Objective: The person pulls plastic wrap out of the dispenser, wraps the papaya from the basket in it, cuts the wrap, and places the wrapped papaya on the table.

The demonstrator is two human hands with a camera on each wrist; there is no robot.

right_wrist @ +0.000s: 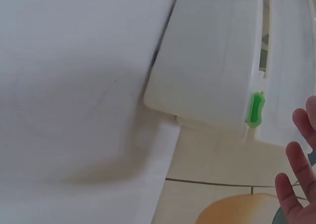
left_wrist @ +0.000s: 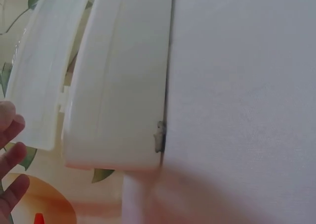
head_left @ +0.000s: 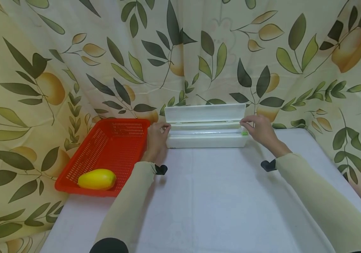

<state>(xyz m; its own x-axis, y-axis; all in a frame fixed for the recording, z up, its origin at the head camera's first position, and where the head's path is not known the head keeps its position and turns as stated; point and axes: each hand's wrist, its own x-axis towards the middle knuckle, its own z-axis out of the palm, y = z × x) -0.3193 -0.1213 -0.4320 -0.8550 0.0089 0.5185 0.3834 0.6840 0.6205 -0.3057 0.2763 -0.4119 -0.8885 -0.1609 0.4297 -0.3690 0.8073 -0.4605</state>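
A long white cling film dispenser (head_left: 206,142) stands at the back of the table with its lid (head_left: 205,113) tilted up. A shiny roll of cling film (head_left: 204,132) lies inside, and a green slider (right_wrist: 256,110) sits at the right end of the box. At the left end my left hand (head_left: 156,138) pinches, thumb against index finger, at the film's edge. My right hand (head_left: 261,130) pinches likewise at the right end, beside the lid. The film between the hands is clear and barely visible. In both wrist views the other fingers spread loosely.
Left of the dispenser stands a red plastic basket (head_left: 106,147), close beside my left forearm, with a yellow oval fruit (head_left: 97,179) in it. A white cloth covers the table (head_left: 215,196). A leaf-patterned curtain (head_left: 206,52) hangs right behind the dispenser.
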